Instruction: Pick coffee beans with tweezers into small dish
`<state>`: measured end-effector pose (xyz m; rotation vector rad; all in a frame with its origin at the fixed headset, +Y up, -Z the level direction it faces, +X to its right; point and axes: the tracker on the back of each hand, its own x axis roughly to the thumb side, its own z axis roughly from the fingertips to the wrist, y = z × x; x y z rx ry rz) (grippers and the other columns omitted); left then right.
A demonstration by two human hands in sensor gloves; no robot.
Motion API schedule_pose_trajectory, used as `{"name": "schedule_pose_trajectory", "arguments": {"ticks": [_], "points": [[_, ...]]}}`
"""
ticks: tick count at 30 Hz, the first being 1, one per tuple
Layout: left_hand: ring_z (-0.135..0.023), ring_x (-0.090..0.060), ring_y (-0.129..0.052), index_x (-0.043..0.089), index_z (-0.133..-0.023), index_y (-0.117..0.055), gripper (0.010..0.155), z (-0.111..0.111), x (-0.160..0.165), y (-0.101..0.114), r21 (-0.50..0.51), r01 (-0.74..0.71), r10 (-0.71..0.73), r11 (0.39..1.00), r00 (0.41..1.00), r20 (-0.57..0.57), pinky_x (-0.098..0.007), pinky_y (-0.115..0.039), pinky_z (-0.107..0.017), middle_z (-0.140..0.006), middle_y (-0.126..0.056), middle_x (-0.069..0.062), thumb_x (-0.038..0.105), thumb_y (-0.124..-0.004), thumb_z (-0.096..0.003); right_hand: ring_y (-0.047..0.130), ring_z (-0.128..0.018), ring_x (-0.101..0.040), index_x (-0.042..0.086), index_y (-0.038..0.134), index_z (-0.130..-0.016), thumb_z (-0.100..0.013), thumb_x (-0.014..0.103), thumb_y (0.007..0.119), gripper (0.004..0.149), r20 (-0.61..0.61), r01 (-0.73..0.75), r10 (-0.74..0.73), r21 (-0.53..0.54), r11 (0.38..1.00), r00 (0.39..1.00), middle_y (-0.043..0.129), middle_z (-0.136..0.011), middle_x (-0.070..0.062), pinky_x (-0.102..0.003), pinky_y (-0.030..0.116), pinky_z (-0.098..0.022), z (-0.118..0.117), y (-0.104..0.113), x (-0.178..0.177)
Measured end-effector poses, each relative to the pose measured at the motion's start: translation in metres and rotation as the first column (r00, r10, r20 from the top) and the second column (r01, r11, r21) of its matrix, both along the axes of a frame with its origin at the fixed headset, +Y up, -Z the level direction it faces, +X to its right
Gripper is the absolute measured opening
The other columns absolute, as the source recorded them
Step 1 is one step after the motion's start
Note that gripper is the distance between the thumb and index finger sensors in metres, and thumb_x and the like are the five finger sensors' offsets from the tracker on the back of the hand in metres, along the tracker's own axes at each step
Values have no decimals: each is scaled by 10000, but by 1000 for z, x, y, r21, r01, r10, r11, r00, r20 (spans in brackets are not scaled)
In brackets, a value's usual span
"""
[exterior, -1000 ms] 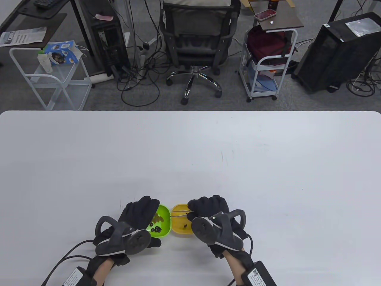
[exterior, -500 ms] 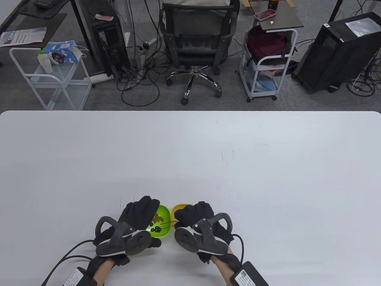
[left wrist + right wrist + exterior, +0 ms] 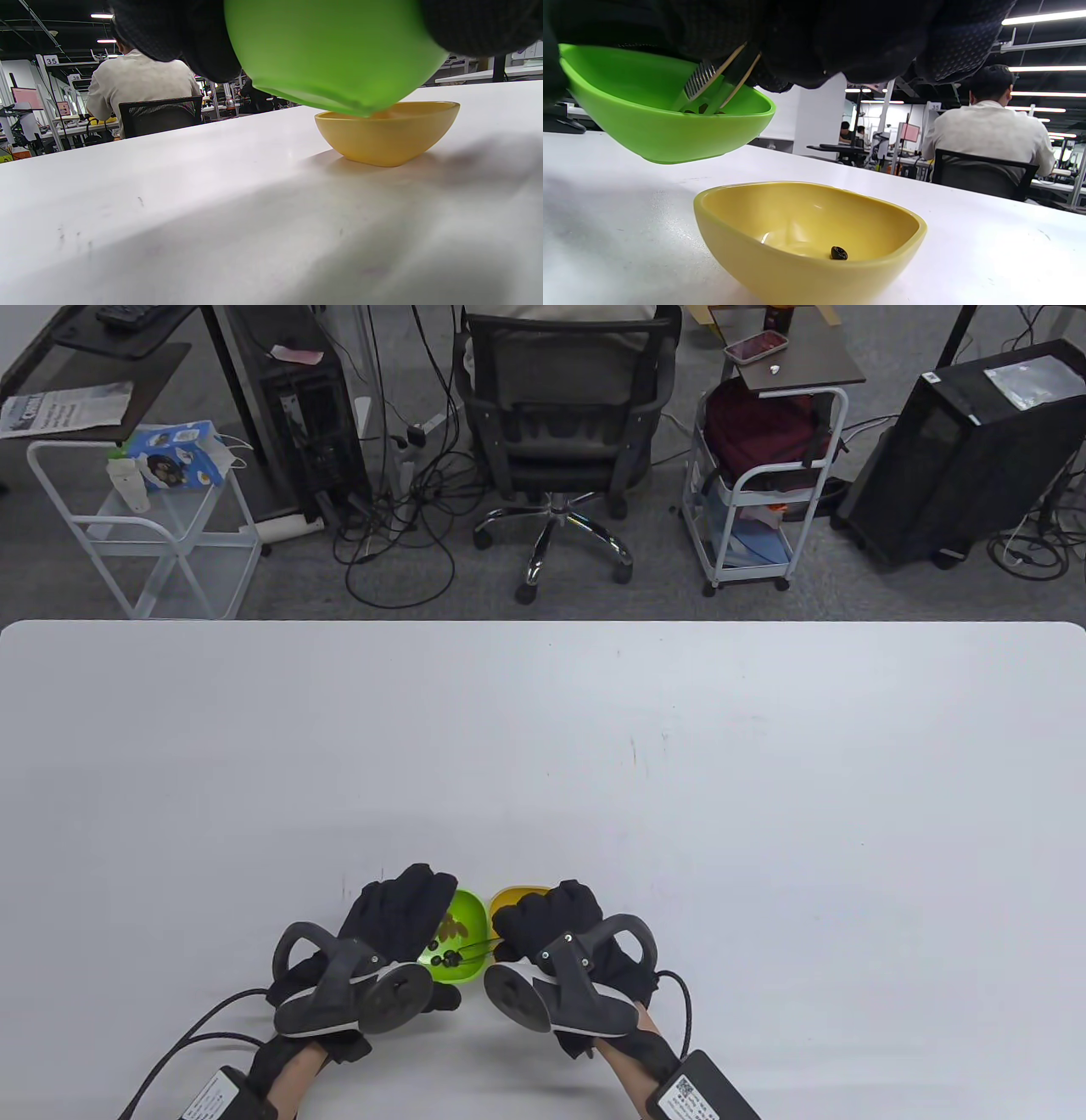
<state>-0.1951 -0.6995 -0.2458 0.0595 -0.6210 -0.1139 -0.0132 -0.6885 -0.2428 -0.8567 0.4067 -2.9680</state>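
Note:
My left hand (image 3: 399, 918) grips the green dish (image 3: 462, 918) and holds it tilted a little above the table; its underside fills the left wrist view (image 3: 335, 55). Several coffee beans (image 3: 445, 957) lie in it. My right hand (image 3: 547, 929) holds metal tweezers (image 3: 475, 954), whose tips reach into the green dish (image 3: 661, 114) among the beans. The tweezers (image 3: 712, 91) hang from my gloved fingers (image 3: 840, 34); I cannot tell if the tips hold a bean. The yellow dish (image 3: 806, 237) stands on the table with one bean (image 3: 838, 253) in it, mostly hidden under my right hand in the table view (image 3: 509, 893).
The white table (image 3: 594, 746) stretches far and wide beyond the dishes. Glove cables trail off the near edge (image 3: 195, 1027). An office chair (image 3: 560, 415) and carts stand beyond the far edge.
My right hand moved left and toward me from over the yellow dish, and the tweezer tips now sit in the green dish. My left hand and the green dish stayed put.

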Motion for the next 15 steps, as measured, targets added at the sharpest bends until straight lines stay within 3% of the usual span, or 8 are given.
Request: {"name": "schedule_pose_trajectory", "arguments": {"ticks": [15], "points": [[-990,-433,-863,23,-1177,-486,1119,0,1,-1,-2,5,-5,1000,1000,3,-619,-719,-748,-1195,-608,-309,706,-730,-325,927,-412,-175,212,779,-809,-429,393,656,438,18,-75,74,25,997,997,892,-599,40,-569,737,-671,1,-1,-6]]}}
